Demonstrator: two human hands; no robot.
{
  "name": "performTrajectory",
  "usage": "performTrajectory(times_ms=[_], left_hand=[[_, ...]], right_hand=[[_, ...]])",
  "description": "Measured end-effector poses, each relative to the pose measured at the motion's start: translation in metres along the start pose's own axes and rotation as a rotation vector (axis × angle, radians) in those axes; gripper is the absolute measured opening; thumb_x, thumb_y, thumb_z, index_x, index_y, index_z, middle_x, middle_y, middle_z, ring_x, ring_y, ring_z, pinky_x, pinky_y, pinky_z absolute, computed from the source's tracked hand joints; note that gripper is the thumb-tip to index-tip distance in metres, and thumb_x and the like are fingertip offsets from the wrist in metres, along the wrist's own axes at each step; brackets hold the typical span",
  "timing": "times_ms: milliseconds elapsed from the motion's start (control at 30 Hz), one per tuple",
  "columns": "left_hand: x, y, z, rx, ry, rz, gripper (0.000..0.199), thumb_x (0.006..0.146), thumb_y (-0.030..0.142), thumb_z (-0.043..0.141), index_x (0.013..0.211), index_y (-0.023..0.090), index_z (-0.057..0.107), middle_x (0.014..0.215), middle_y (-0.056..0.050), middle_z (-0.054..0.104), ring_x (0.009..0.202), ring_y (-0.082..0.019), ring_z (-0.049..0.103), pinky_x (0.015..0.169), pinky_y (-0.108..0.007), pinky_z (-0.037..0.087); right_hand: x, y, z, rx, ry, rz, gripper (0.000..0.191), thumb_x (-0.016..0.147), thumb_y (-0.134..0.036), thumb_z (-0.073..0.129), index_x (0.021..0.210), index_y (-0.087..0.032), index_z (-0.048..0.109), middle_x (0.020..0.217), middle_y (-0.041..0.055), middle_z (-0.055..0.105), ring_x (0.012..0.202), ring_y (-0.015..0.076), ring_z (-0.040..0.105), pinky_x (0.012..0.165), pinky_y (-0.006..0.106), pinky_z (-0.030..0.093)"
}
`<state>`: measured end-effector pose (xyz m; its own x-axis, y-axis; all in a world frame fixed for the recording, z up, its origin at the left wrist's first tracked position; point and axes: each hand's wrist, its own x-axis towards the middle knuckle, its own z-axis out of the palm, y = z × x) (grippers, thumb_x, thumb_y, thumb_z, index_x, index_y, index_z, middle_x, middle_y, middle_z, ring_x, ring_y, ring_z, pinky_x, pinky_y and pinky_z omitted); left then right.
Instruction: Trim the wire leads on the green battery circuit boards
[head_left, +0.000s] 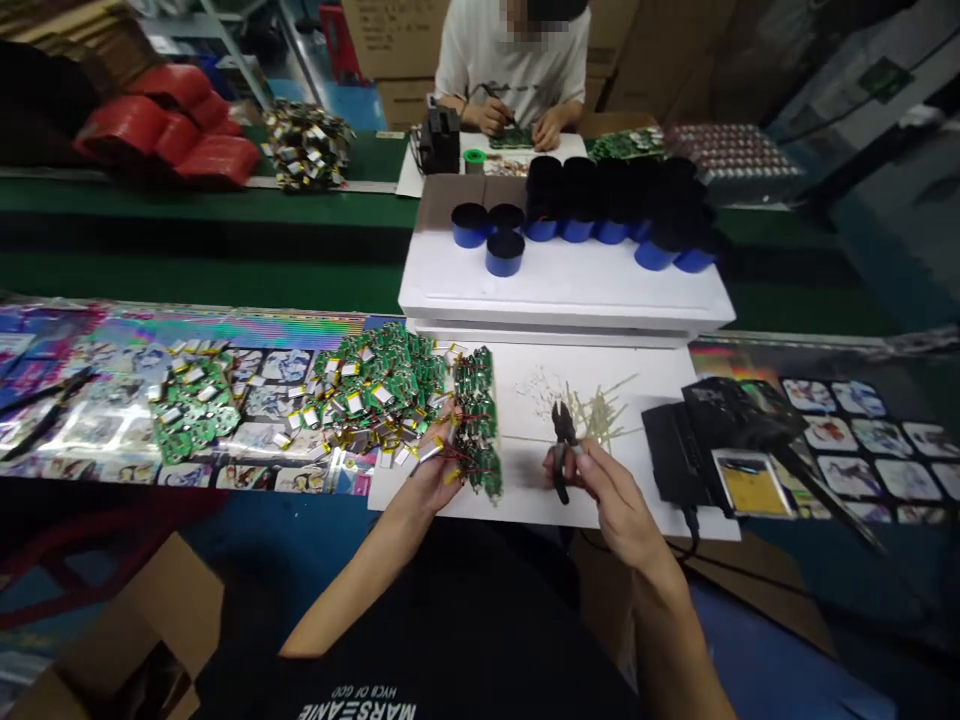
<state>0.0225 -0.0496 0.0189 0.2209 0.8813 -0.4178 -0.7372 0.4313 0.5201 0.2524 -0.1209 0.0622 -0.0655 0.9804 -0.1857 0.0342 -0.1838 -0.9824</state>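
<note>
My right hand (581, 472) is closed on dark cutting pliers (562, 440), whose jaws point away from me above a white board (525, 500). Under and beyond the jaws lie thin pale strips (604, 412) and small clipped bits. My left hand (433, 470) grips the near left part of a row of green circuit boards (476, 425) with red wires; silver battery cells with yellow ends hang by its fingers. Just left of it, a heap of green boards with battery cells (375, 385) reaches the row. A smaller group of green boards (193, 405) lies farther left.
Blue round containers with black tops (504, 253) stand on a white foam block (562, 290) ahead. A black device (679, 450) is at the right. Across the green conveyor (225, 245), a person (517, 60) works on a board. Black pliers (49, 415) lie far left.
</note>
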Motion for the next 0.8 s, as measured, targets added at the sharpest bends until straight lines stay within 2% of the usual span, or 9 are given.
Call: performTrajectory(times_ms=[100,233,400,567,667,800], left_hand=[[0.001,-0.01,0.0,0.075,0.08,0.137,0.04,0.07,0.023,0.094,0.103,0.028,0.072,0.083,0.004,0.073,0.073,-0.014,0.069,0.074,-0.024,0.059],[-0.002,-0.017,0.004,0.185,0.103,0.131,0.045,0.068,0.03,0.095,0.106,0.027,0.07,0.088,0.002,0.071,0.08,-0.016,0.069,0.081,-0.027,0.058],[-0.003,-0.018,0.0,0.28,0.119,0.196,0.042,0.071,0.038,0.094,0.103,0.025,0.069,0.088,0.003,0.066,0.079,-0.014,0.065,0.079,-0.026,0.056],[0.0,-0.019,-0.012,0.376,0.139,0.254,0.045,0.072,0.041,0.094,0.105,0.025,0.069,0.091,0.003,0.066,0.088,-0.015,0.066,0.088,-0.027,0.055],[-0.001,-0.018,-0.01,0.368,0.142,0.234,0.041,0.074,0.038,0.093,0.104,0.024,0.069,0.09,0.003,0.066,0.086,-0.013,0.065,0.086,-0.025,0.055],[-0.005,-0.014,0.001,0.263,0.128,0.112,0.039,0.072,0.031,0.092,0.102,0.023,0.069,0.086,0.004,0.066,0.074,-0.012,0.062,0.073,-0.024,0.055]], right_hand=[[0.008,-0.013,0.004,-0.215,0.042,-0.09,0.034,0.111,-0.049,0.045,0.095,-0.024,0.062,0.098,0.0046,0.067,0.09,0.0216,0.061,0.086,0.036,0.047],[0.014,-0.021,0.007,-0.408,0.082,-0.183,0.032,0.112,-0.044,0.045,0.091,-0.024,0.058,0.1,0.0053,0.064,0.092,0.0216,0.059,0.086,0.035,0.044],[0.012,-0.019,0.005,-0.452,0.094,-0.142,0.031,0.113,-0.041,0.043,0.093,-0.023,0.058,0.097,0.0047,0.064,0.092,0.0215,0.06,0.084,0.034,0.043],[0.012,-0.013,0.003,-0.505,0.111,-0.094,0.04,0.112,-0.048,0.042,0.081,-0.024,0.051,0.081,0.0015,0.055,0.078,0.02,0.053,0.075,0.035,0.04],[0.013,-0.007,0.006,-0.423,0.104,-0.035,0.046,0.111,-0.054,0.041,0.076,-0.025,0.049,0.074,0.0004,0.052,0.072,0.0194,0.05,0.07,0.034,0.039],[0.017,0.004,0.015,-0.019,0.023,0.092,0.05,0.105,-0.066,0.045,0.074,-0.027,0.045,0.071,0.0005,0.052,0.066,0.0203,0.054,0.063,0.035,0.046]])
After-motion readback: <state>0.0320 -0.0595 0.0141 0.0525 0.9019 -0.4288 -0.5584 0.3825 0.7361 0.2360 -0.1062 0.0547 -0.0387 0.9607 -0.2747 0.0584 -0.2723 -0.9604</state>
